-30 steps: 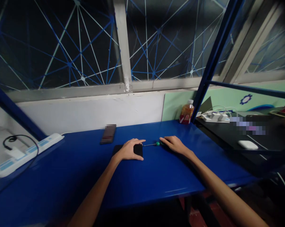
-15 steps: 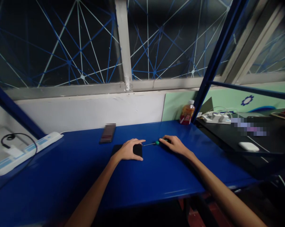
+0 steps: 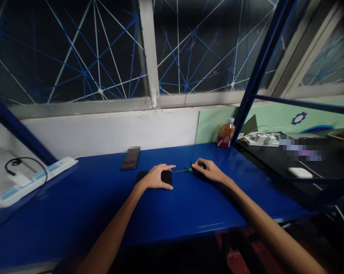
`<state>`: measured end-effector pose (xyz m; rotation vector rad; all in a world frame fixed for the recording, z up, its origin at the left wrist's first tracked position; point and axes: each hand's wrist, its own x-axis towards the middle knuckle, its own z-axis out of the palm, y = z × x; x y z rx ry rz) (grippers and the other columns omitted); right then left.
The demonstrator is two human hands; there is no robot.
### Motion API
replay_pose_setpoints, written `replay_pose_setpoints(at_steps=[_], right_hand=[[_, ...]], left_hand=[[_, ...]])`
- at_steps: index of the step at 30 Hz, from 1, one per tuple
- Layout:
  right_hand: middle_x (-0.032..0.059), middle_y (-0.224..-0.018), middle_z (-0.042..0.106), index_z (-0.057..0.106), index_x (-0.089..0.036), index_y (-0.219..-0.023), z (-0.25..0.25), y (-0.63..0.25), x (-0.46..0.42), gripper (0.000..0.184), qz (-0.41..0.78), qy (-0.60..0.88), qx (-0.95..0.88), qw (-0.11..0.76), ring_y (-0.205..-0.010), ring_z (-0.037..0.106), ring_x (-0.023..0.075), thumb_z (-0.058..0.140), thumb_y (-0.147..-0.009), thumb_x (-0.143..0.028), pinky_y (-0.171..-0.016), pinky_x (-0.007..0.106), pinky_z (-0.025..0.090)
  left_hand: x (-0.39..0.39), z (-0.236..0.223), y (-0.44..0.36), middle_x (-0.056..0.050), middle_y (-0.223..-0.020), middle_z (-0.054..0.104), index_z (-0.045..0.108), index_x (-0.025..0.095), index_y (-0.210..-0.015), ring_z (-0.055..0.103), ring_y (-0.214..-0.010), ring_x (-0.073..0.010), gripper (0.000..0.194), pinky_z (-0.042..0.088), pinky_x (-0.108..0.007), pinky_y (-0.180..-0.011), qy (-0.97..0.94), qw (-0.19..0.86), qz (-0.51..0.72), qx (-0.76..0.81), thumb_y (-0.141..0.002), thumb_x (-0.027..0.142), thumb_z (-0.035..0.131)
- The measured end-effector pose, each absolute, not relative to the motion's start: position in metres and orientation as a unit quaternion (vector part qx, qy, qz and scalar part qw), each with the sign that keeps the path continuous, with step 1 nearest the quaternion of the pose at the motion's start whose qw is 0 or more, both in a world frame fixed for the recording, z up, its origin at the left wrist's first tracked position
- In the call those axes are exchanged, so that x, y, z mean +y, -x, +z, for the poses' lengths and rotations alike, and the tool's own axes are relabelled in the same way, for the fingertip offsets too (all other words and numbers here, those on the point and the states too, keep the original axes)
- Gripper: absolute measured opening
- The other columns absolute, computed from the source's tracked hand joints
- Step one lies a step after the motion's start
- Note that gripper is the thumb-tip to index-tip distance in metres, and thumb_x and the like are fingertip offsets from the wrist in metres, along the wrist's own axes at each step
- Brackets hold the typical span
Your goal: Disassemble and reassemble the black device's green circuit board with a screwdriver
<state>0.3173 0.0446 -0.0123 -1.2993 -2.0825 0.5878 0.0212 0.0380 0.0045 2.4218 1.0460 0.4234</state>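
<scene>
A flat black box (image 3: 166, 178) lies on the blue table. Spread across it, my left hand (image 3: 155, 177) grips it from above, with the thumb at the near edge and the fingers at the far edge. To its right, a screwdriver with a green handle (image 3: 190, 169) lies nearly level, its thin metal shaft reaching the box's right side. My right hand (image 3: 206, 169) is closed around the handle, hiding part of it. Whether the tip sits in a screw is too small to tell.
A dark phone (image 3: 131, 158) lies behind the box. White power strips stand at the left (image 3: 35, 182) and on the black desk (image 3: 261, 140) at the right. A drink bottle (image 3: 226, 133) stands at the back right, beside a blue frame post (image 3: 253, 87).
The fingers of my right hand have shifted and curled a little on the screwdriver handle. My left hand and the box stay in place; the view has tilted slightly.
</scene>
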Motion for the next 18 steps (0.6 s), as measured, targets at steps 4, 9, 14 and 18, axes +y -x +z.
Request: replay_pose_setpoints(at_steps=[4, 9, 14, 18], right_hand=[[-0.0039, -0.066, 0.053, 0.051, -0.020, -0.091, -0.0169, -0.3203, 0.0476, 0.043, 0.303, 0.464, -0.765, 0.328, -0.053, 0.047, 0.0112, 0.065, -0.071, -0.055, -0.052, 0.024, 0.036], [0.0003, -0.064, 0.057, 0.057, -0.019, -0.078, -0.0138, -0.3191, 0.0471, 0.040, 0.225, 0.490, -0.784, 0.307, -0.053, 0.050, 0.0133, 0.053, -0.080, -0.059, -0.052, 0.026, 0.035], [0.0006, -0.068, 0.060, 0.059, -0.020, -0.083, -0.0136, -0.3169, 0.0466, 0.038, 0.181, 0.498, -0.796, 0.292, -0.059, 0.050, 0.0146, 0.045, -0.086, -0.056, -0.057, 0.027, 0.035], [0.0014, -0.082, 0.060, 0.053, -0.021, -0.095, -0.0211, -0.3225, 0.0523, 0.039, 0.235, 0.478, -0.785, 0.317, -0.070, 0.052, 0.0161, 0.064, -0.073, -0.052, -0.063, 0.027, 0.039]], left_hand=[[0.0375, 0.0054, -0.0212, -0.006, -0.116, 0.060, 0.042, 0.032, -0.136, 0.054, -0.108, -0.0294, 0.084, 0.039, -0.041, -0.094, -0.883, 0.232, 0.162, 0.375, -0.061, 0.049, 0.077], [0.0366, 0.0071, -0.0215, -0.007, -0.120, 0.058, 0.045, 0.032, -0.134, 0.052, -0.111, -0.0311, 0.081, 0.040, -0.044, -0.093, -0.883, 0.235, 0.159, 0.374, -0.061, 0.050, 0.077], [0.0366, 0.0069, -0.0207, -0.006, -0.118, 0.059, 0.044, 0.032, -0.134, 0.053, -0.111, -0.0303, 0.082, 0.039, -0.043, -0.095, -0.882, 0.232, 0.162, 0.377, -0.061, 0.049, 0.077], [0.0378, 0.0049, -0.0201, -0.006, -0.118, 0.059, 0.039, 0.032, -0.137, 0.051, -0.114, -0.0303, 0.087, 0.038, -0.043, -0.097, -0.882, 0.234, 0.156, 0.377, -0.061, 0.049, 0.077]])
